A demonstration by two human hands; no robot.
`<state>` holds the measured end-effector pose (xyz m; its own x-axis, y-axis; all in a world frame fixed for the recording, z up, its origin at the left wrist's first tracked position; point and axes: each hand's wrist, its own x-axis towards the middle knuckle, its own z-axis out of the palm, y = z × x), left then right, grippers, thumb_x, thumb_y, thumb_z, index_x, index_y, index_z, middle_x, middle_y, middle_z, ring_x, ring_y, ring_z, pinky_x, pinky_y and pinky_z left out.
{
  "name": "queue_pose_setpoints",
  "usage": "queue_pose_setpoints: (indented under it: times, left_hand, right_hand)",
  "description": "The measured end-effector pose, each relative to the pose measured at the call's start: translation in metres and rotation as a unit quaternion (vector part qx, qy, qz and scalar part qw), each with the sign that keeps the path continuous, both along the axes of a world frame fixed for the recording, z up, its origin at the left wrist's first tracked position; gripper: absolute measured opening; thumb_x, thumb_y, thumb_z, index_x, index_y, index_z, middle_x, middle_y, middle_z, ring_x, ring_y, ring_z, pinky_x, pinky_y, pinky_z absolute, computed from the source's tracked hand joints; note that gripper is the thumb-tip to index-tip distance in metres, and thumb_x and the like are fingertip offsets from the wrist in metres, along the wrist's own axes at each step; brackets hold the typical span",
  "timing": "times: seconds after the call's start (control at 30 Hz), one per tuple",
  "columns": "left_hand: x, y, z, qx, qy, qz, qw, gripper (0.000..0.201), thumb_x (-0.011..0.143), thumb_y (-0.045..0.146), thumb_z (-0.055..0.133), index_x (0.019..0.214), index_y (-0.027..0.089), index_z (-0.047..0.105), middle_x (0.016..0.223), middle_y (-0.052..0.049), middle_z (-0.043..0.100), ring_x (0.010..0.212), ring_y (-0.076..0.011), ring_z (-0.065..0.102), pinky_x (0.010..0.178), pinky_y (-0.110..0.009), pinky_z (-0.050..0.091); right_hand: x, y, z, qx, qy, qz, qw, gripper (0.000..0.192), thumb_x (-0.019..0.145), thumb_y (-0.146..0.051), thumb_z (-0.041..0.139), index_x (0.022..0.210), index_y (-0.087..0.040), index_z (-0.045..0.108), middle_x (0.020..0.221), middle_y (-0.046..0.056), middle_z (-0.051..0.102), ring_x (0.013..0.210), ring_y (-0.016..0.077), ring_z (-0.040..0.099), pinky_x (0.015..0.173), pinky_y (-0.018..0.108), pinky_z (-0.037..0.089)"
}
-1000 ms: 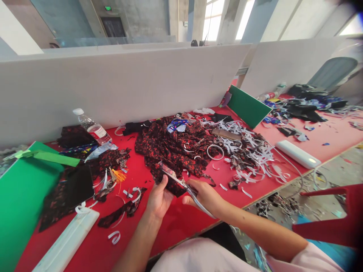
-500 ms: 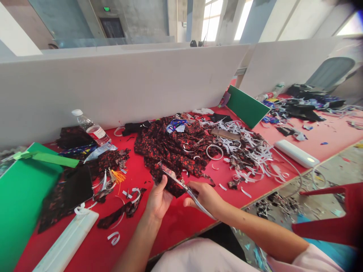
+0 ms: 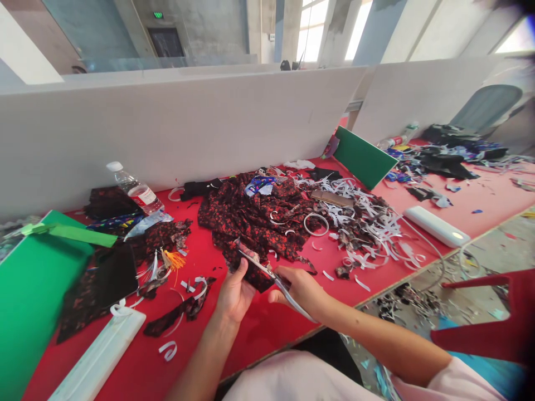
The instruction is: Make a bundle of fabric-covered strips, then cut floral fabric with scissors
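Note:
My left hand (image 3: pixel 236 292) pinches the near edge of a dark floral fabric (image 3: pixel 254 214), black with red flowers, between thumb and fingers. The rest of that cloth lies heaped on the red table (image 3: pixel 267 323). In my right hand (image 3: pixel 303 289) is a pair of scissors (image 3: pixel 270 273), its blades pointing up and left across the held edge. The blade tips are close to my left thumb. Just right of the heap lies a pile of white and dark cut strips (image 3: pixel 376 234), with a white ring (image 3: pixel 316 224) beside it.
A water bottle (image 3: pixel 140 192) leans at the back left. Green boards (image 3: pixel 42 312) stand at left and back right. White long boxes (image 3: pixel 100 356) lie at the front left and right edge. A white partition (image 3: pixel 188 128) runs behind; a red stool (image 3: pixel 480 317) stands at right.
Little differs. The scissors and my right hand have shifted very slightly to the left; my left hand keeps its hold on the cloth.

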<state>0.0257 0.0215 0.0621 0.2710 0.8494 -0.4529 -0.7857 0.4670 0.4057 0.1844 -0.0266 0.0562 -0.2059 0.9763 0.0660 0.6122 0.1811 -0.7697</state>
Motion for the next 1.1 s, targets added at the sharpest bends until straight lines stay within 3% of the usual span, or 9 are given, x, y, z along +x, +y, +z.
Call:
queue_pose_setpoints:
  times: [0.13,0.43,0.8,1.1]
  left_hand:
    - [-0.001,0.000,-0.003,0.006,-0.010,-0.006,1.000,0.022,0.081,0.008,0.055,0.098,0.017,0.063,0.088,-0.003,0.069,0.081,-0.0140,0.066,0.081,-0.029,0.052]
    - [-0.002,0.002,-0.012,0.037,-0.024,-0.023,0.999,0.030,0.079,0.012,0.059,0.108,0.019,0.060,0.099,-0.005,0.067,0.090,-0.0165,0.063,0.093,-0.038,0.045]
    - [-0.004,0.004,-0.011,0.020,-0.002,-0.017,1.000,0.024,0.080,0.011,0.057,0.102,0.018,0.062,0.092,-0.004,0.069,0.088,-0.0169,0.064,0.093,-0.039,0.045]
    - [-0.007,0.005,-0.013,0.050,-0.010,-0.038,0.998,0.024,0.076,0.012,0.062,0.100,0.017,0.063,0.092,-0.004,0.069,0.089,-0.0168,0.064,0.095,-0.038,0.043]
  right_hand:
    - [0.000,0.000,0.000,0.000,-0.004,-0.006,1.000,0.046,0.071,-0.060,0.059,0.071,-0.015,0.049,0.055,-0.006,0.038,0.051,0.0074,0.031,0.046,0.018,0.021]
    - [0.000,0.002,-0.001,-0.013,0.003,-0.001,1.000,0.044,0.071,-0.059,0.059,0.072,-0.016,0.049,0.055,-0.006,0.038,0.051,0.0074,0.031,0.046,0.018,0.021]
    - [0.000,0.002,0.001,-0.016,0.014,0.009,1.000,0.043,0.073,-0.058,0.058,0.076,-0.016,0.049,0.057,-0.006,0.039,0.051,0.0076,0.033,0.046,0.019,0.021]
    - [0.001,0.000,0.003,-0.012,0.013,0.005,1.000,0.045,0.071,-0.059,0.059,0.072,-0.016,0.045,0.057,-0.006,0.038,0.051,0.0072,0.032,0.046,0.019,0.020]
